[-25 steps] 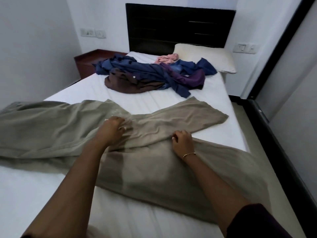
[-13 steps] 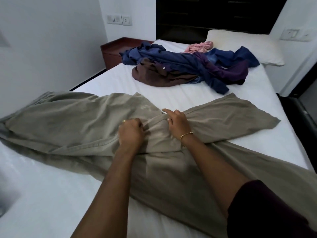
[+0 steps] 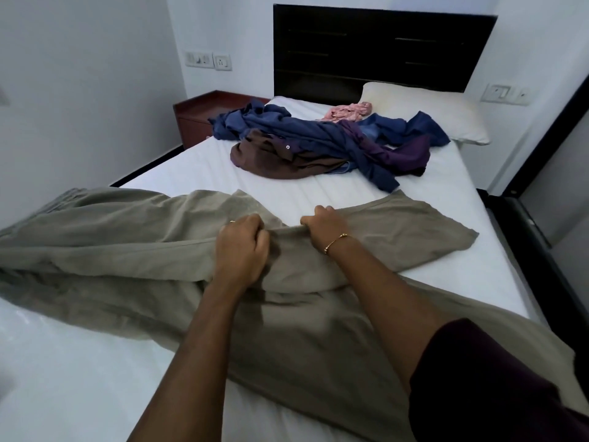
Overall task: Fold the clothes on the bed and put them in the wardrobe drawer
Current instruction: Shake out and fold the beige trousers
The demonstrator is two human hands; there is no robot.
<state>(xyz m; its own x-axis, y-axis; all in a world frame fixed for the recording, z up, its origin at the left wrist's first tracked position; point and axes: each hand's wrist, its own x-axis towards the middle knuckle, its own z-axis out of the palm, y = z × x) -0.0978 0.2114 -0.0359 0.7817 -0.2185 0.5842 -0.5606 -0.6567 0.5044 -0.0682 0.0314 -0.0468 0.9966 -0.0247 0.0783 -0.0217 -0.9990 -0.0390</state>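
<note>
Khaki trousers [image 3: 111, 237] flat across bed [image 3: 197, 167], middle fold bunched in left grip [image 3: 240, 247] and right grip [image 3: 325, 226].

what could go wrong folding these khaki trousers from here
Both the left hand and right hand grip the khaki trousers bunched at the middle, so creases may get folded in. One leg trails off the bed's near right edge and could drag the garment down. The waistband end hangs off the left side.
</note>
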